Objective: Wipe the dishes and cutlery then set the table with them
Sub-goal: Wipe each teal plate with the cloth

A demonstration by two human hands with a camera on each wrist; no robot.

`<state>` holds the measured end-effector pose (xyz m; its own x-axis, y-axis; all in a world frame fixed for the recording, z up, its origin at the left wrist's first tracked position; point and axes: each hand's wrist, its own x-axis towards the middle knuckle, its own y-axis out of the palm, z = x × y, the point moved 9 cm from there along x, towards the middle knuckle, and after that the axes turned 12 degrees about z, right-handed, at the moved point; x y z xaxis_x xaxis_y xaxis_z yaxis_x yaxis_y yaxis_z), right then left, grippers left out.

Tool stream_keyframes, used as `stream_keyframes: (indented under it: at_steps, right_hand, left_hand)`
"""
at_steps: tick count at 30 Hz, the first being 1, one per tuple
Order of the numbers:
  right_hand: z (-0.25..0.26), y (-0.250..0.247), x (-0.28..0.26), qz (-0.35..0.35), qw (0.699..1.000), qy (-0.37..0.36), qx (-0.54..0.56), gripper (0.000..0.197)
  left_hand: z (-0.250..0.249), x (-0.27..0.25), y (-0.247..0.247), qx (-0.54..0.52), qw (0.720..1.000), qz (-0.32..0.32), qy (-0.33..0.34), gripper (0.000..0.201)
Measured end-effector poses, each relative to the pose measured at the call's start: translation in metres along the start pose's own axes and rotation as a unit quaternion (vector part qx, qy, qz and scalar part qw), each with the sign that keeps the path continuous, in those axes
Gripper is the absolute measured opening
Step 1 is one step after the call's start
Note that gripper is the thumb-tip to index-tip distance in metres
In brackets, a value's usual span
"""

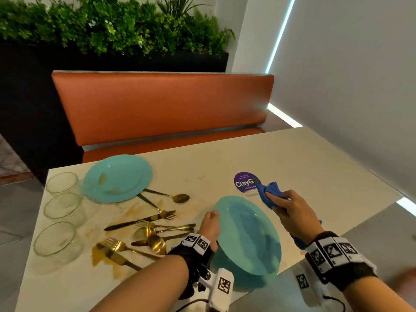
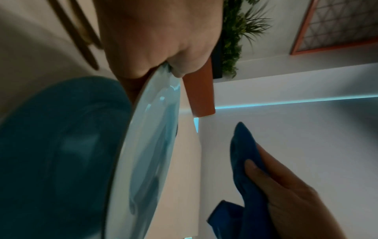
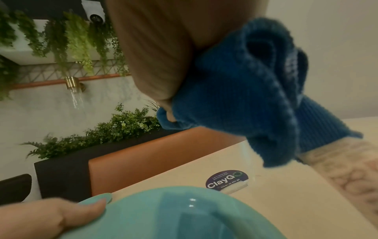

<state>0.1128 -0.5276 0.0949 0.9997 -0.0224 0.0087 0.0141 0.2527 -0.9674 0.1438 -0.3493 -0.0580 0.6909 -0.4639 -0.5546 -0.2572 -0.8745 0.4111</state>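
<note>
My left hand (image 1: 210, 221) grips the left rim of a teal plate (image 1: 247, 235), tilted up off the table; the thumb lies on its rim (image 3: 90, 208). In the left wrist view the plate (image 2: 147, 145) shows edge-on under my fingers (image 2: 180, 64). My right hand (image 1: 290, 210) holds a bunched blue cloth (image 1: 269, 192) just past the plate's far right rim, apart from it; the cloth (image 3: 245, 90) hangs above the table. A second teal plate (image 1: 117, 177) with brown smears lies at the far left. Several gold forks, spoons and knives (image 1: 153, 230) lie left of my left hand.
Three clear glasses (image 1: 62, 207) line the table's left edge. Brown stains (image 1: 105, 257) mark the beige table (image 1: 315, 167) among the cutlery. A round purple ClayGo sticker (image 1: 245, 182) sits beyond the held plate. An orange bench (image 1: 162, 104) and planter stand behind; a wall runs along the right.
</note>
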Motion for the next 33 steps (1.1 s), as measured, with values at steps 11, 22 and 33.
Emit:
stream_keyframes:
  at_steps: [11,22,33]
  right_hand:
    - [-0.032,0.056,-0.003,0.149,0.988,0.033,0.028,0.038]
    - [0.049,0.081,0.054,0.228,0.971,-0.049,0.053,0.039]
    - [0.136,0.098,0.097,0.257,0.962,-0.065,0.062,0.041]
  left_hand:
    - [0.019,0.006,-0.030,0.372,0.906,-0.198,-0.047,0.040]
    - [-0.053,-0.002,-0.087,0.365,0.886,-0.274,-0.083,0.054]
    - [-0.128,-0.021,-0.264,0.569,0.762,-0.248,-0.185,0.037]
